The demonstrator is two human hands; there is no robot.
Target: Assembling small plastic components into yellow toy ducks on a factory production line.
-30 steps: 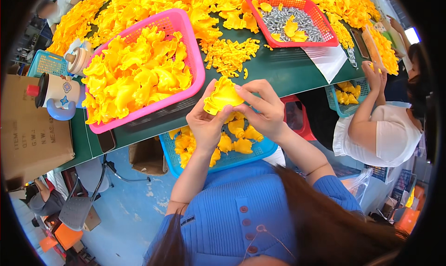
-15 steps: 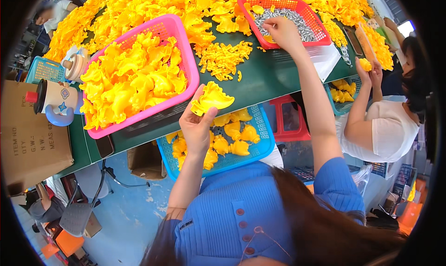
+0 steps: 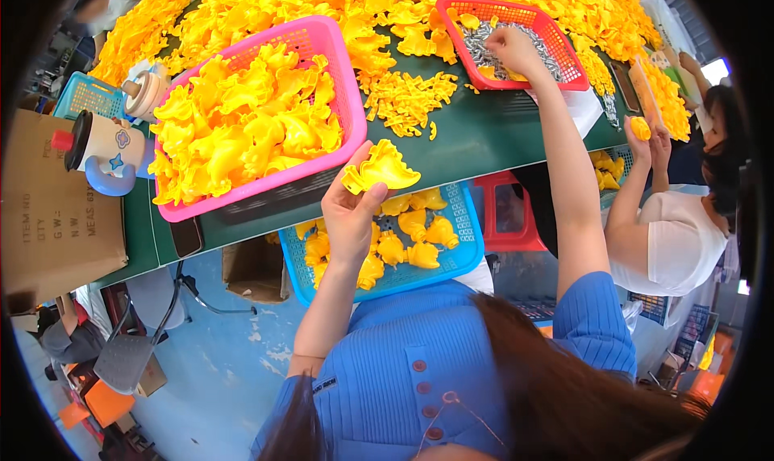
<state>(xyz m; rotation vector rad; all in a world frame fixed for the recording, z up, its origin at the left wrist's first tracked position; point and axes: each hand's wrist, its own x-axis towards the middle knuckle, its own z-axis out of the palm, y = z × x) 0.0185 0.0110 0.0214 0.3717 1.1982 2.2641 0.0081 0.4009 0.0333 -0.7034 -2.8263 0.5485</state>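
The left hand (image 3: 351, 213) pinches 1 yellow part (image 3: 382, 169); the right hand (image 3: 516, 53) is nearer to silver pieces (image 3: 477, 47) in the red basket (image 3: 574, 80), its grip I cannot tell.

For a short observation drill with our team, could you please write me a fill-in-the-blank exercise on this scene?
1. The left hand holds a curved part whose colour is ____.
2. The right hand is over the silvery pieces in a basket whose colour is ____.
3. In the picture, the heaped pink basket is to that basket's ____.
4. The co-worker at the right wears a ____ top.
Missing words: yellow; red; left; white.
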